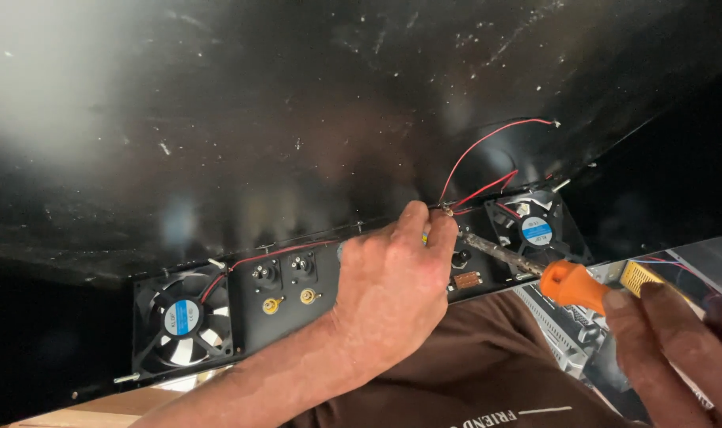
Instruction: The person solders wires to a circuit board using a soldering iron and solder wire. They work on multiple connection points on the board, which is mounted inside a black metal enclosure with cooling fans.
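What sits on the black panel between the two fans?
Between the left fan and right fan, the head view shows two black round sockets, two gold terminals, then the left hand covering the middle.

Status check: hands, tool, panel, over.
Left hand pinching a fastener at the black panel. Right hand gripping orange-handled screwdriver, tip at the fastener. Red wires close by.

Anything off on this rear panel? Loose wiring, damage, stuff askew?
Yes: a red wire arcs up from the panel near the right fan and ends loose in the air, joined to nothing. The black lid above is dusty and speckled. The left fan sits square; no damage shows.
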